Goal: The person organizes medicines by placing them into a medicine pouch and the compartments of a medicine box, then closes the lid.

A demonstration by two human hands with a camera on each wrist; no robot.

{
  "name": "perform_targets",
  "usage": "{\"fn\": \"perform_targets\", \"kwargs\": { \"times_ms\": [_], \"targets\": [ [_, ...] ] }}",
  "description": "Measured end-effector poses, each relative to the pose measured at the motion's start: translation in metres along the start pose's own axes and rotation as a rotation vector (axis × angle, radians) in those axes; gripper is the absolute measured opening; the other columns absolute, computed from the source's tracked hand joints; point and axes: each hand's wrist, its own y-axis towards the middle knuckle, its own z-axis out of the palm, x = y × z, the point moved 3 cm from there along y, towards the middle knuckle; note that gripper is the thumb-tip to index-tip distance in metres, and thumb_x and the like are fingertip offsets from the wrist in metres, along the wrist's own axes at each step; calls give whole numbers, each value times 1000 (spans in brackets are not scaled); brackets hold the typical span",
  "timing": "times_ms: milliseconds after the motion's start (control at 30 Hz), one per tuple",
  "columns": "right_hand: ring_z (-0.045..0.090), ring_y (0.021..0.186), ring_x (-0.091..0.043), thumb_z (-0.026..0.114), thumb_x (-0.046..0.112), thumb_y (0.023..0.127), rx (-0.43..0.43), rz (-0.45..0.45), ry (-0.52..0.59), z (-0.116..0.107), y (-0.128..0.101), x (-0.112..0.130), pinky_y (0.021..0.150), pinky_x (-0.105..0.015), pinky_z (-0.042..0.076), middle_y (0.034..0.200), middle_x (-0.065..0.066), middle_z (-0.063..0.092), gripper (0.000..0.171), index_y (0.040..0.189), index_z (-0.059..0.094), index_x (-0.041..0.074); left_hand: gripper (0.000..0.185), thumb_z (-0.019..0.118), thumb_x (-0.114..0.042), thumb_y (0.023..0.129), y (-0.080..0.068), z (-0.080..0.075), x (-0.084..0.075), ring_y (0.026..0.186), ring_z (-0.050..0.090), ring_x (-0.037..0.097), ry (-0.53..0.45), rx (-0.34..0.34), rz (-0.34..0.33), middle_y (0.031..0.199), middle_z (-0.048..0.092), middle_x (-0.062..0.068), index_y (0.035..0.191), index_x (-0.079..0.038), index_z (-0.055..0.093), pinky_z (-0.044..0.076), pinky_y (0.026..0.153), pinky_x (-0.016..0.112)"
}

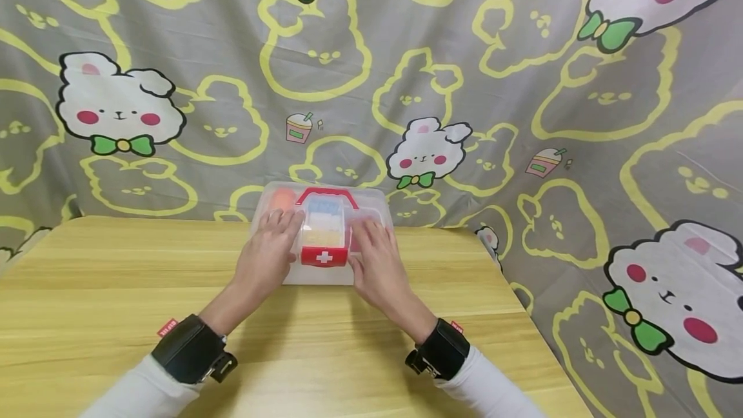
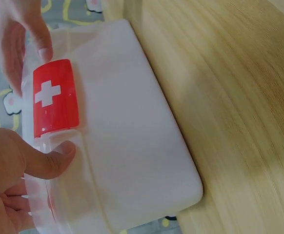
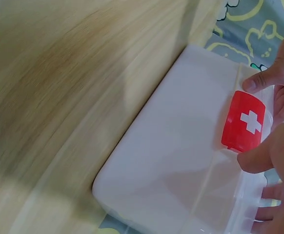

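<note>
A white translucent box [image 1: 319, 275] with a clear lid stands at the back of the table. Its red latch [image 1: 324, 256] bears a white cross and lies against the front; a red handle [image 1: 327, 192] is flat on the lid. My left hand [image 1: 268, 251] rests on the lid's left side, its thumb [image 2: 59, 158] against the front beside the latch. My right hand [image 1: 380, 263] lies on the right side, with its thumb [image 3: 256, 158] touching the latch's other edge. Through the lid show an orange round thing [image 1: 282, 200] and blue, white and yellow shapes, their kinds unclear.
The wooden table [image 1: 325, 360] stretches in front of the box and to both sides. Right behind it hangs a grey curtain [image 1: 232, 50] printed with rabbits and yellow outlines. Both wrists wear black bands [image 1: 188, 348].
</note>
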Motion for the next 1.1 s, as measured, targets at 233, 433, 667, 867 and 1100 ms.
{"fn": "perform_targets", "kwargs": {
  "times_ms": [233, 433, 667, 867, 1100],
  "targets": [
    [43, 140, -26, 85, 21, 81, -7, 23, 77, -2, 3, 0, 122, -57, 25, 149, -8, 49, 78, 148, 46, 10, 81, 94, -5, 65, -1, 0, -1, 121, 57, 40, -45, -18, -63, 129, 63, 23, 133, 4, 52, 53, 102, 53],
    [42, 140, -25, 89, 36, 77, -1, 47, 102, -2, 4, 1, 123, -59, 25, 149, -7, 49, 88, 149, 45, 11, 88, 99, -14, 60, -2, 1, -2, 115, 54, 35, -92, -9, -93, 121, 62, 20, 131, 1, 48, 49, 106, 54],
    [42, 139, -23, 89, 38, 76, -59, 33, 100, 4, 3, 1, 121, -59, 26, 148, -6, 49, 88, 148, 46, 11, 98, 99, -36, 58, -5, 6, -1, 126, 55, 41, 6, -45, -22, 131, 63, 23, 132, 3, 50, 36, 117, 58],
    [41, 142, -24, 88, 36, 77, -84, 59, 81, 12, 0, 0, 122, -58, 24, 148, -6, 49, 86, 148, 46, 12, 102, 98, -40, 59, -9, 12, 0, 132, 53, 40, 98, -90, 47, 140, 59, 23, 138, 4, 50, 37, 117, 56],
    [40, 143, -24, 88, 34, 77, -119, 70, 75, 15, 0, 2, 123, -58, 22, 148, -6, 50, 85, 147, 47, 12, 103, 97, -38, 61, -12, 13, 0, 134, 51, 39, 117, -105, 55, 143, 55, 22, 141, 5, 49, 35, 119, 55]
  ]
}}
